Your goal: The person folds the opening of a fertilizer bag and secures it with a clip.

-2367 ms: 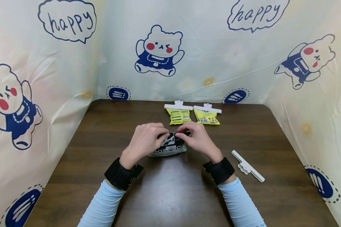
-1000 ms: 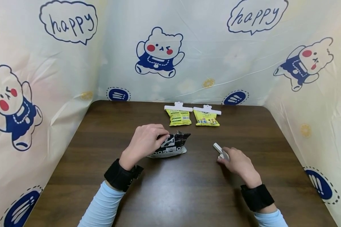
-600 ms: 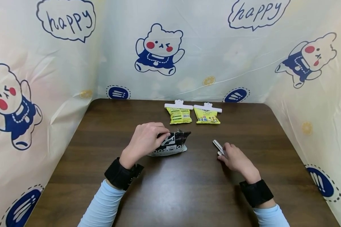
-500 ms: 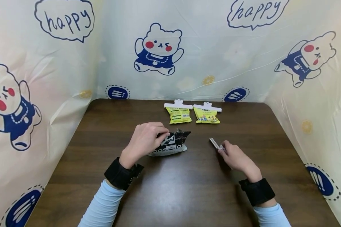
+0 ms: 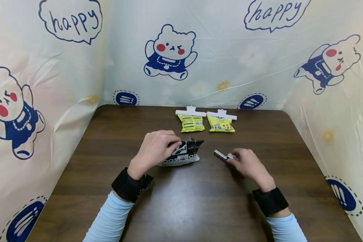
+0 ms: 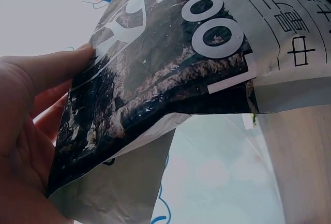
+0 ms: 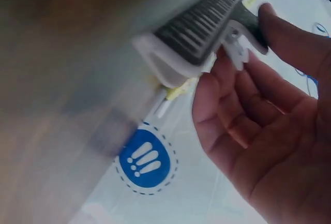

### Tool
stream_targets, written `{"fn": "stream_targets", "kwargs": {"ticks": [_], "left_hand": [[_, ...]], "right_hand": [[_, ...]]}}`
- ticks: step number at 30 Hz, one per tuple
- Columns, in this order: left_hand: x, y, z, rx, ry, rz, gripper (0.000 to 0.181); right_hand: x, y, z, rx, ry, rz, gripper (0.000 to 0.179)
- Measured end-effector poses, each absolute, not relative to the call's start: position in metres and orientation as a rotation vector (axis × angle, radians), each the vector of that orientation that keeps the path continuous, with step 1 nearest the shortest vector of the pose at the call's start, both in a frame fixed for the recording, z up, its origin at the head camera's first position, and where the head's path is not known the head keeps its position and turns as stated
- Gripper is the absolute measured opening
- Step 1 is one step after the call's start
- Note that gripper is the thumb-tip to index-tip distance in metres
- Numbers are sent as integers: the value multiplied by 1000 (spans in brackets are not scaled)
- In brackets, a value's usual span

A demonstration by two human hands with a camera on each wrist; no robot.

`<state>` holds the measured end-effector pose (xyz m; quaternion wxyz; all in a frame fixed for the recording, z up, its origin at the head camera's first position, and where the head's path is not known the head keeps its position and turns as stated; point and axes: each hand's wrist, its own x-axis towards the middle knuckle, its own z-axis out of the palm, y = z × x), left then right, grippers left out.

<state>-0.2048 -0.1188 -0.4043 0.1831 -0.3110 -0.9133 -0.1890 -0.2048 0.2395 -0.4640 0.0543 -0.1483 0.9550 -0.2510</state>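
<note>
A black and white printed snack bag (image 5: 181, 153) sits on the table, its top edge pinched between the thumb and fingers of my left hand (image 5: 157, 148). In the left wrist view the thumb lies on the dark face of the bag (image 6: 134, 74) and the fingers are behind it. To the right, my right hand (image 5: 249, 166) holds a white bag clip (image 5: 220, 156) by its handle, a little apart from the bag. The right wrist view shows the clip's ridged bar (image 7: 201, 25), with my thumb on one side of the handle and fingers on the other.
Two small yellow packets stand at the back of the wooden table (image 5: 181, 208): a left packet (image 5: 191, 123) and a right packet (image 5: 220, 124). Each has a white clip across its top. A printed cloth (image 5: 217, 60) surrounds the table at the back and sides.
My right hand let go of the bag's top edge, took up the clip from the right side of the table and brought it leftward, turning it. My left hand kept its pinch on the bag.
</note>
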Motion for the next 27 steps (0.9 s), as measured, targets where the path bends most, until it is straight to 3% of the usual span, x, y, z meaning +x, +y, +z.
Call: {"fn": "stream_targets", "kwargs": {"ticks": [11,27], "left_hand": [[-204,-120,-405,-883,-2555,-522,8],[-205,-120,-406,-884,-2545,-517,8]], "right_hand": [[-214,223,-429,-835,3077,-1092,24],[-229,209,-421,-1203,2993,-1274,25]]}}
